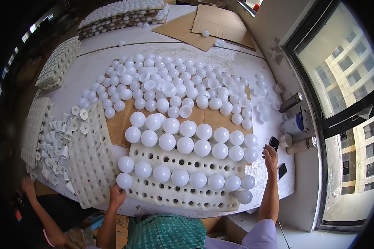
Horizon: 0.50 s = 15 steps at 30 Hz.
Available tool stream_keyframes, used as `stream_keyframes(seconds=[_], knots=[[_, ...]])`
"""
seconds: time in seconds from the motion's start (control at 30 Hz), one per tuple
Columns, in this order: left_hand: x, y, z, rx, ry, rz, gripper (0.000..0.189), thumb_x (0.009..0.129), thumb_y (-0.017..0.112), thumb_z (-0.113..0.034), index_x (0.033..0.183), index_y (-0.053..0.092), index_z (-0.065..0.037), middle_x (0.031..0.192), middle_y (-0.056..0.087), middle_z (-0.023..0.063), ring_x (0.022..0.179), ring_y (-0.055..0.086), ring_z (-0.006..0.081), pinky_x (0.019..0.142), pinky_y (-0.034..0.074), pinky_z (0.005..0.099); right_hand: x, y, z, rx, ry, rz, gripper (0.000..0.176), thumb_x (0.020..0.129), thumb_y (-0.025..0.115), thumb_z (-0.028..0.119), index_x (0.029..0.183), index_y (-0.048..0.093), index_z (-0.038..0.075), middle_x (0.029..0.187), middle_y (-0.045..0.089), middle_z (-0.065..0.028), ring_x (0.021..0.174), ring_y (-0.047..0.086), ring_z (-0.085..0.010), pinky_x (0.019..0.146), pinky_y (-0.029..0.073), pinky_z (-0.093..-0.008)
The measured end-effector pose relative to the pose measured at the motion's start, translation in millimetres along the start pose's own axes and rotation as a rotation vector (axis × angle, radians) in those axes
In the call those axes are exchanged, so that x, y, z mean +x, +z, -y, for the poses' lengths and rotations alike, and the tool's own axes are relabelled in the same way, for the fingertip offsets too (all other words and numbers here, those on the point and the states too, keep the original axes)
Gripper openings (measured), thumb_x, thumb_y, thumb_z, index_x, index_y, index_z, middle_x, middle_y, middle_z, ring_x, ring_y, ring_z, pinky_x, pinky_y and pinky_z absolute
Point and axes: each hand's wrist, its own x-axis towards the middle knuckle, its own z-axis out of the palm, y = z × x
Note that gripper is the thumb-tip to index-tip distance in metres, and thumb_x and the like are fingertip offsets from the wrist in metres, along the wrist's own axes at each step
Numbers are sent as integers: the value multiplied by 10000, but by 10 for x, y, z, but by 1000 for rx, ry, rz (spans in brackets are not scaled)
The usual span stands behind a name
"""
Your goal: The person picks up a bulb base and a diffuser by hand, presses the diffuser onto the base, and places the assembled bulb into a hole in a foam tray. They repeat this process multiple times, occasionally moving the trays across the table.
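Note:
My left hand [117,196] is closed at the lower left corner of a white foam tray [187,159], its fingers against the underside of a round white bulb cover [124,180]. Rows of similar glossy bulb covers [179,177] stand in the holes of this tray and the one behind it. On the right, my right hand [270,158] has its fingers loosely apart and holds nothing I can see. It is beside a dark phone [274,143], right of the tray. One greyish bulb cover [244,196] sits at the tray's lower right corner.
Many loose bulb covers [153,72] cover cardboard behind the trays. White cone-shaped bulb bases [56,143] lie to the left by a perforated foam sheet [89,162]. Bottles [301,145] and a second phone [282,170] stand or lie right. A co-worker's hand [28,187] shows far left.

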Motion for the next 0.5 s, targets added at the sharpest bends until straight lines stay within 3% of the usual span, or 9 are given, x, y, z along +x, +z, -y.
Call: stream_keyframes(seconds=[0.1, 0.17, 0.23, 0.27, 0.33, 0.37, 0.47, 0.5], knots=[[-56, -96, -148, 27, -45, -92, 269, 812, 521, 67, 1061, 613, 27, 943, 689, 115, 844, 653, 136, 703, 501, 271, 843, 312, -92, -240, -56, 130, 507, 793, 679, 193, 1235, 546, -17, 1113, 635, -191, 878, 656, -224, 751, 519, -320], [28, -128, 10, -21, -100, -140, 270, 829, 508, 71, 1074, 612, 22, 956, 688, 117, 861, 655, 140, 691, 504, 268, 1237, 510, -181, -483, -87, 166, 591, 756, 713, 198, 1282, 519, 12, 1130, 615, -223, 810, 662, -258, 746, 523, -358], [-85, -321, -15, -28, -141, -248, 276, 871, 470, 79, 1103, 606, 16, 1003, 681, 128, 922, 663, 171, 655, 517, 267, 1753, 688, -629, -756, -174, 251, 763, 667, 771, 239, 1333, 465, 26, 1188, 547, -279, 975, 612, -356, 842, 497, -426], [-71, -398, -57, -122, -258, -269, 263, 878, 469, 65, 1104, 597, 26, 1028, 675, 139, 967, 665, 204, 710, 525, 285, 1795, 796, -523, -700, -221, 302, 741, 664, 738, 204, 1322, 466, -2, 1188, 549, -279, 1096, 535, -413, 952, 443, -436], [58, -556, -14, -90, -236, -362, 280, 882, 472, 42, 1139, 582, 23, 1057, 669, 161, 1031, 649, 220, 828, 506, 305, 1990, 938, -695, -749, -266, 390, 713, 673, 723, 164, 1308, 438, 6, 1167, 534, -298, 1034, 536, -453, 923, 440, -478], [167, -660, -73, -5, -223, -413, 295, 877, 476, 36, 1153, 577, 20, 1067, 665, 170, 1029, 650, 222, 828, 507, 303, 1890, 1067, -462, -781, -225, 378, 664, 663, 726, 154, 1252, 445, 28, 1082, 544, -293, 995, 537, -466, 889, 443, -494], [702, -1033, -180, 146, -193, -516, 360, 835, 495, 39, 1186, 564, 3, 1095, 653, 196, 1031, 646, 267, 853, 507, 320, 1851, 1097, -267, -858, -209, 470, 592, 657, 748, 119, 1173, 472, 29, 1093, 545, -277, 1004, 544, -429, 879, 449, -472], [914, -1161, -248, 253, -150, -541, 411, 813, 510, 44, 1220, 537, -3, 1107, 647, 200, 1045, 634, 296, 879, 497, 340, 1870, 1038, -213, -910, -144, 543, 633, 658, 737, 110, 1223, 463, 38, 1115, 534, -292, 1038, 541, -428, 895, 447, -468]])
